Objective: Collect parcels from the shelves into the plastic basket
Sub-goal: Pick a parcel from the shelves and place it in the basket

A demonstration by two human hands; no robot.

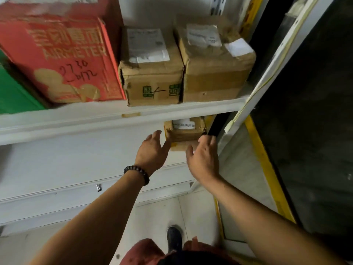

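Observation:
A small brown cardboard parcel (184, 132) with a white label sits on the lower white shelf, at its right end, partly hidden under the upper shelf board (95, 121). My left hand (152, 152), with a bead bracelet on the wrist, is at the parcel's left side, fingers straight. My right hand (204, 159) is at the parcel's right front corner, fingers relaxed and spread. Neither hand plainly grips the parcel. The plastic basket is out of view.
On the upper shelf stand a red box (63, 60) with handwriting, a green box (13, 94) at far left, and two brown parcels (152, 73) (215, 67) with labels. A white upright post (267, 73) and a dark glass door with yellow frame (267, 169) lie to the right.

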